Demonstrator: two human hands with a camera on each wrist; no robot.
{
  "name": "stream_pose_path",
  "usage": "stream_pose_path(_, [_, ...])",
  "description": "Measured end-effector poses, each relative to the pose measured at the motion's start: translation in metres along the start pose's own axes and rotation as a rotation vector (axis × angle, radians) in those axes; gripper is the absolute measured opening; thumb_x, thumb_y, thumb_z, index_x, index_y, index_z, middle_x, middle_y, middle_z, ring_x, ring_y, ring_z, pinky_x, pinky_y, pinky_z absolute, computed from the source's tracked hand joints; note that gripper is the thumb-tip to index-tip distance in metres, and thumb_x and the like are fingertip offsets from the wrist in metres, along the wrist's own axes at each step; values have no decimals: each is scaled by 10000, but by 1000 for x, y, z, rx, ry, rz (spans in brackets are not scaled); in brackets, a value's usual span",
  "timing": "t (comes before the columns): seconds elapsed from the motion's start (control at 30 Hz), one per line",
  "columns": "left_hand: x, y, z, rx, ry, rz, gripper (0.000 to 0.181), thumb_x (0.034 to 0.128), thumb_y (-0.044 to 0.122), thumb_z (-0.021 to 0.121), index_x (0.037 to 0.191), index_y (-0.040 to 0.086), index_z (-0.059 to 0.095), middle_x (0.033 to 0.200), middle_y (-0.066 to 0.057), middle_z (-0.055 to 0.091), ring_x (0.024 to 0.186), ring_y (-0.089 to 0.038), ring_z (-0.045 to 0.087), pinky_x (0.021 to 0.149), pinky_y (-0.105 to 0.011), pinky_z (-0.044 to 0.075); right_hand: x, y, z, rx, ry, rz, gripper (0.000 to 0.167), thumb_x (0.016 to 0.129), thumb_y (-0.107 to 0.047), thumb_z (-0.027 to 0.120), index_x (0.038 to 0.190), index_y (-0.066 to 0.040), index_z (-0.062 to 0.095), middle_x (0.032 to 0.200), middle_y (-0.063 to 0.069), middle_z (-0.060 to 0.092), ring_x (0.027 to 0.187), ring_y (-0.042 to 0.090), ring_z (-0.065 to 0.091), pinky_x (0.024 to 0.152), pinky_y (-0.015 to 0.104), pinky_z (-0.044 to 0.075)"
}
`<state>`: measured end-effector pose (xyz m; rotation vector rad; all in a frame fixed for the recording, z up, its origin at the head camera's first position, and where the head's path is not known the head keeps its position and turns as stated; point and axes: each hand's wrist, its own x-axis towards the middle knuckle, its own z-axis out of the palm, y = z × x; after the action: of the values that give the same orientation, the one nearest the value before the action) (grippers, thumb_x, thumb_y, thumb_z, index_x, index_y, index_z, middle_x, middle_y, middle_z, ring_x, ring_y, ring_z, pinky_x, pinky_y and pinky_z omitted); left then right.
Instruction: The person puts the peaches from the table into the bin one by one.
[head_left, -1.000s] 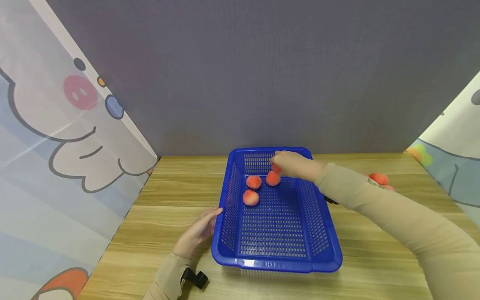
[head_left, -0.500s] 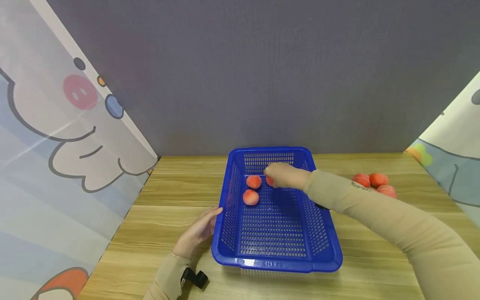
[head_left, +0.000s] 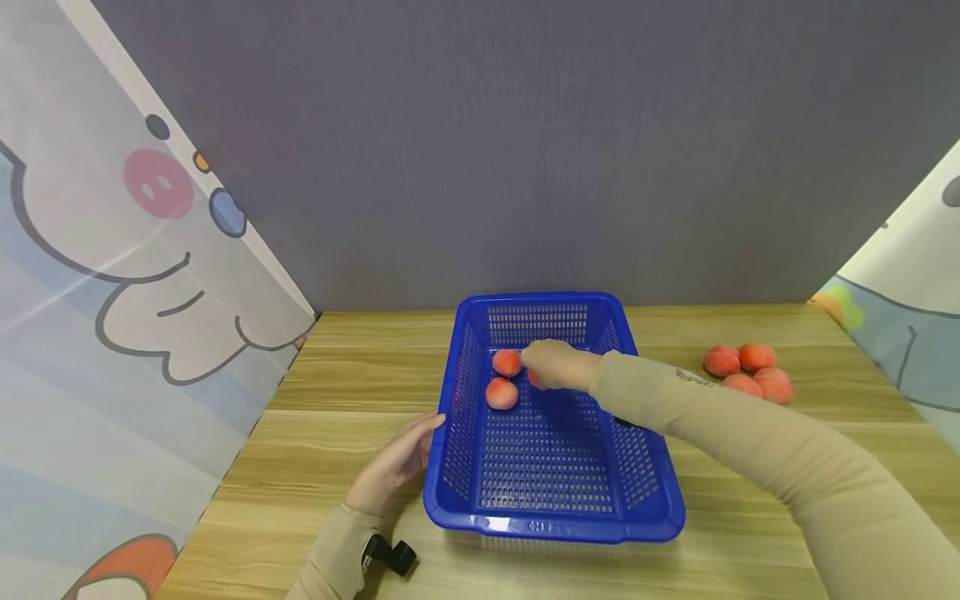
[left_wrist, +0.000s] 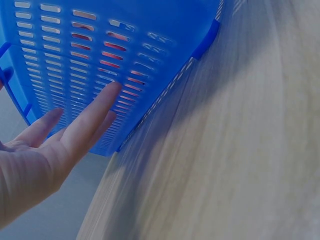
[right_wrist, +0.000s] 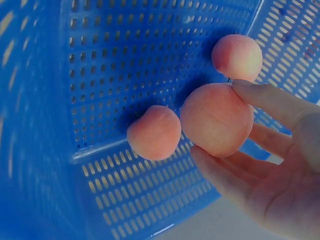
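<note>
At the far left hangs a sheet printed with a cartoon animal (head_left: 157, 183), and a dark grey wall (head_left: 480, 150) rises along the far edge of the wooden table (head_left: 360, 367). Toward the near left, the left hand (head_left: 397, 462) rests at the left side of a blue basket (head_left: 577, 529), with a black strap device (head_left: 390, 556) at its wrist. Its fingers (left_wrist: 92, 117) are mostly straight and spread beside the perforated outer wall, not curled round it, and a digit touches the rim.

Inside the basket, toward the far left, two loose peaches (head_left: 502, 393) sit close together, one farther than the other. Just right of them, in the far half of the basket, is the grasped peach (right_wrist: 216, 120), held between the thumb and fingers of the right hand (head_left: 561, 365); whether it touches the basket floor I cannot tell. A beige sleeve (head_left: 720, 425) crosses the basket's right rim. Farther right, four clustered peaches (head_left: 757, 357) lie on the table, the near-left one partly covered by the sleeve.
</note>
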<state>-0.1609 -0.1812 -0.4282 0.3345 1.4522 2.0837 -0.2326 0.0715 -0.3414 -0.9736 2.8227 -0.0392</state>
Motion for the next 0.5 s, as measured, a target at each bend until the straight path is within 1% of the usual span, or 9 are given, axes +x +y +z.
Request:
stream_pose_path(0.1, [0,0,0,1,1,-2,267,963,99,264,1104,68,490,893,-15,648,779,-121,620,672,-268,518,0,-2,3,-20,10,4,176,630,42,648,664,-77,523,633,16,483,600,163,433,628,312,460])
stream_pose_path(0.2, [0,1,1,4,-3,-4,278,964,93,251,1116,63,482,899,-14,647,784,-121,621,674,-268,518,1,-4,6,-39,0,12,160,633,33,659,710,-67,561,664,26,526,622,160,457,647,312,469])
stream_pose_path(0.27, [-1,2,2,11,-9,-3,284,965,90,240,1123,61,475,902,-9,647,786,-119,621,674,-267,518,1,-6,8,-40,-16,17,162,645,34,661,743,-60,572,671,30,527,622,156,453,629,298,468])
stream_pose_path(0.37, [-2,4,3,28,-11,-4,284,965,92,239,1126,66,471,904,3,646,789,-111,620,677,-263,517,1,-8,10,-33,-37,28,161,652,49,646,733,-61,560,641,17,478,597,147,416,577,272,440])
stream_pose_path(0.5, [-2,6,5,48,-5,-10,274,963,100,246,1119,78,471,901,16,646,789,-101,617,678,-259,515,1,-8,14,1,-51,35,189,657,67,588,639,-89,482,564,-8,367,515,127,338,472,228,322])
